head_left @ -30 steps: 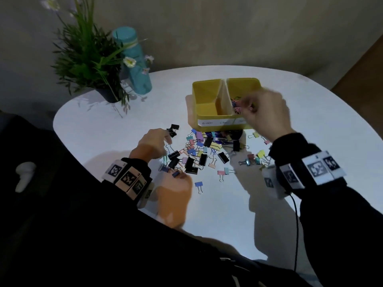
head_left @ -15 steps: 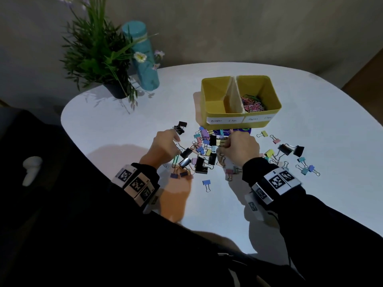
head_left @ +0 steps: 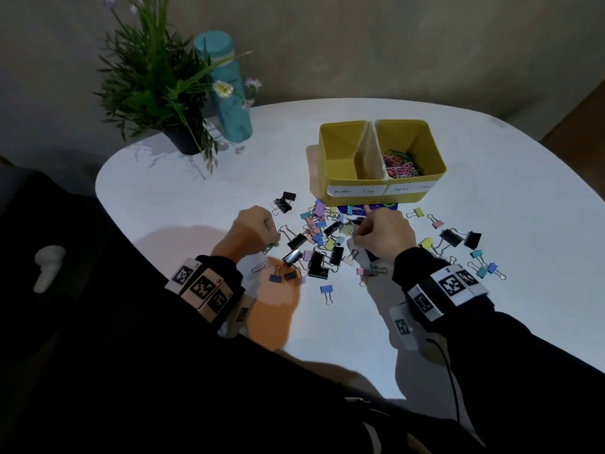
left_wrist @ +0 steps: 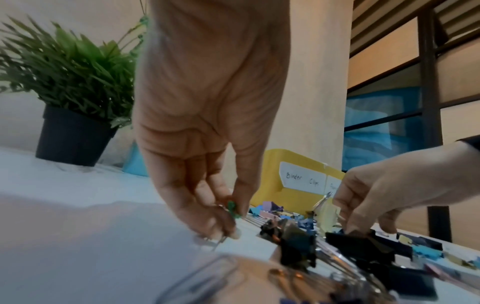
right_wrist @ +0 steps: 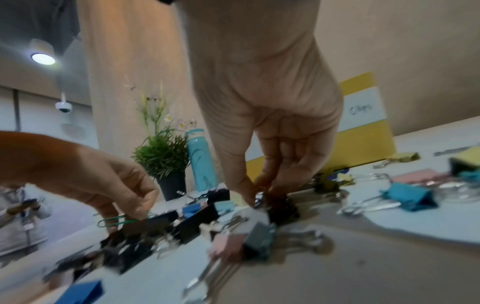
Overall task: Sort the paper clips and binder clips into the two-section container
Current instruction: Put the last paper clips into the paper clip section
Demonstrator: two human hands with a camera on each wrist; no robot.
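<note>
A yellow two-section container stands past a pile of coloured and black binder clips. The section labelled Binder Clips holds nothing that I can see; the other holds coloured paper clips. My left hand is at the pile's left edge and pinches a green paper clip, also seen as the green paper clip in the right wrist view. My right hand reaches down into the pile's middle. Its thumb and fingers pinch a small wire clip beside a black binder clip; which kind of clip I cannot tell.
A potted plant and a teal bottle stand at the table's far left. More binder clips lie scattered right of my right hand. A blue packet lies against the container's front. The table edge curves close on the left.
My right hand came back from over the paper clip section down into the pile and now pinches there. The left hand stayed at the pile's left edge.
</note>
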